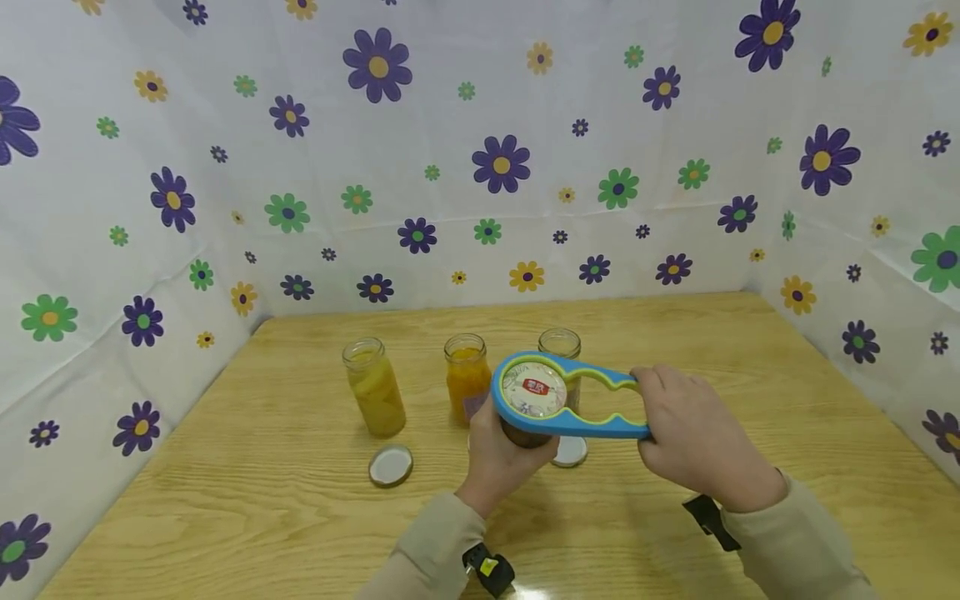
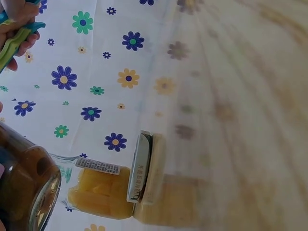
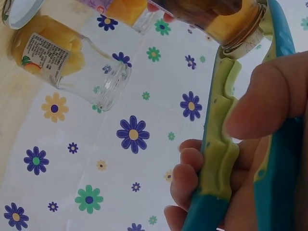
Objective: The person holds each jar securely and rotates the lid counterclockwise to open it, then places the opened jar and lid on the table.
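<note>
My left hand [image 1: 506,462] grips a glass jar [image 2: 21,175] with dark brownish contents, held up above the table. Its white lid [image 1: 534,389] has a red label and sits inside the round end of a blue and green jar opener [image 1: 592,429]. The right hand [image 1: 693,442] grips the opener's two handles, its fingers curled around them in the right wrist view. Behind the hands stand an uncapped jar of yellow fruit [image 1: 377,396], an uncapped jar of orange fruit [image 1: 467,383] and a third uncapped jar [image 1: 560,340], partly hidden by the opener.
One loose lid [image 1: 391,465] lies on the wooden table [image 1: 247,483] before the yellow jar. Another lid [image 1: 573,452] lies beyond the left hand, partly covered. A flower-patterned cloth [image 1: 420,167] encloses the table's back and sides.
</note>
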Action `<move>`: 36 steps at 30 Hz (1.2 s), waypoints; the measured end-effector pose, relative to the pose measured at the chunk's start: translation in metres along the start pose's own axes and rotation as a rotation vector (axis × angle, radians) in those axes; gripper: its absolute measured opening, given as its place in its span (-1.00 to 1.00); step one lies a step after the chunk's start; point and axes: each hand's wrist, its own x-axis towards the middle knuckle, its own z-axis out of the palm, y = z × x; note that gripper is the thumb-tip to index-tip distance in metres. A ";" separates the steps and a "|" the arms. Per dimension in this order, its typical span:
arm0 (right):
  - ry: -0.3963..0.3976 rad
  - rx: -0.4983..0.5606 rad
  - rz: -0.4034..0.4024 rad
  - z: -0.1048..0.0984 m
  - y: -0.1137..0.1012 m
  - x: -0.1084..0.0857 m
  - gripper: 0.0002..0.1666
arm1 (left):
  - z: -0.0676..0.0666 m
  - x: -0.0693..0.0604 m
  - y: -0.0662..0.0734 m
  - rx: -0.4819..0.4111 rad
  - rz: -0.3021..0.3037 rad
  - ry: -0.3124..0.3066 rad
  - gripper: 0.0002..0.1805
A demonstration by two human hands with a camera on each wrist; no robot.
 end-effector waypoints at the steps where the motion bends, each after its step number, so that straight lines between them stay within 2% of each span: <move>1: -0.003 0.001 0.002 -0.001 0.000 0.000 -0.45 | 0.001 -0.001 -0.005 0.005 0.006 -0.003 -0.25; 4: -0.004 -0.004 0.004 -0.001 0.000 0.000 -0.48 | 0.003 -0.004 -0.019 0.010 0.004 -0.007 -0.23; 8: -0.006 -0.001 0.000 -0.002 0.000 0.000 -0.49 | 0.005 -0.006 -0.025 0.004 0.004 0.000 -0.23; 11: -0.013 0.007 -0.002 -0.003 0.001 0.000 -0.50 | 0.005 -0.005 -0.023 0.003 0.001 0.001 -0.23; 14: -0.010 0.015 -0.006 -0.004 0.002 -0.001 -0.52 | 0.004 -0.004 -0.015 0.002 0.008 0.004 -0.23; 18: 0.014 0.031 0.003 -0.004 0.001 -0.001 -0.62 | 0.003 0.000 -0.002 0.018 0.065 0.018 -0.28; 20: 0.041 0.038 0.006 -0.004 0.000 -0.001 -0.68 | 0.003 0.000 -0.003 0.040 0.087 0.022 -0.30; 22: 0.076 0.033 0.002 -0.004 0.000 -0.002 -0.73 | 0.004 -0.001 -0.009 0.060 0.093 0.024 -0.31; 25: 0.114 0.010 -0.005 -0.003 0.001 -0.002 -0.77 | 0.006 -0.004 -0.021 0.061 0.058 0.017 -0.27; 28: 0.123 -0.010 0.000 -0.002 0.002 -0.002 -0.78 | 0.006 -0.006 -0.024 0.048 0.027 0.014 -0.23; 35: 0.099 -0.011 0.006 -0.001 0.003 -0.002 -0.76 | 0.000 0.001 0.014 0.043 -0.005 0.027 -0.27; 36: 0.095 -0.013 0.006 -0.001 0.003 -0.002 -0.75 | 0.001 0.001 0.011 0.041 -0.002 0.026 -0.26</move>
